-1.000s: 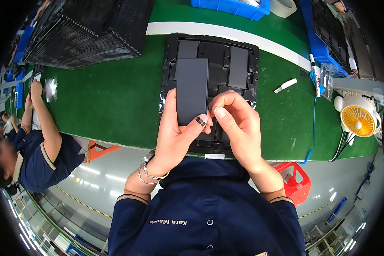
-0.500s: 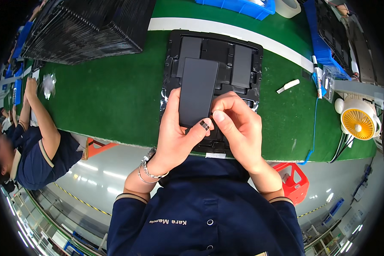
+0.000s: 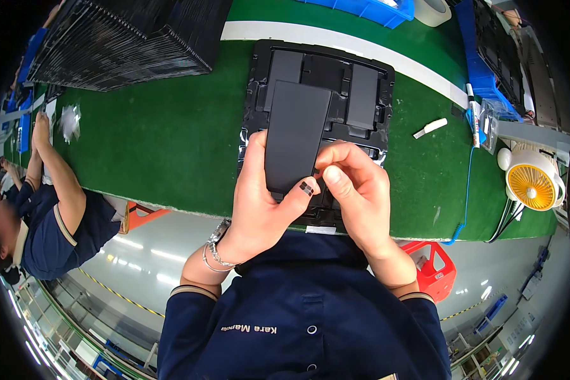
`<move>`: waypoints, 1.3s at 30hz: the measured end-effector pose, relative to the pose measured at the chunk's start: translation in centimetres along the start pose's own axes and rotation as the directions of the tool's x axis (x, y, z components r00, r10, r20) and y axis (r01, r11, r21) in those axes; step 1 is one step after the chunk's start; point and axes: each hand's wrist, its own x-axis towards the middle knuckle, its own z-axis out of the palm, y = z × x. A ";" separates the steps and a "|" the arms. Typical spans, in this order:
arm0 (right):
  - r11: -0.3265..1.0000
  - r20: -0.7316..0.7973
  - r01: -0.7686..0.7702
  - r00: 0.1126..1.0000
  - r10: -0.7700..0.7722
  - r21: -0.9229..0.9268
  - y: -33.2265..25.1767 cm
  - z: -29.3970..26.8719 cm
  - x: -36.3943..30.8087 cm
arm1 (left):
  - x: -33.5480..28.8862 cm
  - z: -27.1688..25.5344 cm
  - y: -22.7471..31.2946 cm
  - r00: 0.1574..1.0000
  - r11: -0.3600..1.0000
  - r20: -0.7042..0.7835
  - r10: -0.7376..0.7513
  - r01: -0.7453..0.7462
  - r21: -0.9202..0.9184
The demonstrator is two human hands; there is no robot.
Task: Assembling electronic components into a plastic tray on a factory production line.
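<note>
My left hand is closed around a flat, dark rectangular slab, held slightly tilted above a black moulded tray. Several small black squares sit on the tip of my left thumb. At the slab's lower right edge, my right hand has its thumb and index finger pinched together. Whatever is between those fingertips is too small and hidden to make out. Similar dark slabs lie in the tray's pockets beyond the one in hand.
A tall stack of black trays stands at the far left of the green table. To the right lie a white-capped blade-like tool, a marker and a yellow fan. Blue bins are farther back. A co-worker sits at left.
The slab has tilted a little in my left hand, and its face looks duller. My right fingertips remain by its edge, shifted only slightly.
</note>
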 end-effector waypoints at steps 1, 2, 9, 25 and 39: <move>1.000 -0.002 -0.003 1.000 0.003 0.003 0.1 0.0 0.0 | 0.1 0.1 0.5 1.000 0.999 0.013 -0.020 0.020 -0.051; 1.000 0.012 0.009 1.000 -0.009 0.000 0.2 -0.1 0.1 | 0.2 0.2 0.8 0.999 0.994 0.026 -0.039 0.041 -0.101; 0.994 0.041 0.068 0.997 -0.065 -0.087 0.2 -0.4 0.2 | 0.1 0.4 0.6 0.999 0.988 0.030 -0.035 0.039 -0.150; 0.798 0.023 0.255 0.957 -0.290 -0.547 -0.8 -4.5 3.0 | 1.2 0.0 0.1 0.549 0.195 0.812 -0.200 0.834 -0.516; -0.043 0.424 0.424 0.882 -0.205 -0.904 -2.1 -11.2 7.3 | 4.4 -0.1 0.9 0.906 0.902 0.180 -0.382 0.408 -0.139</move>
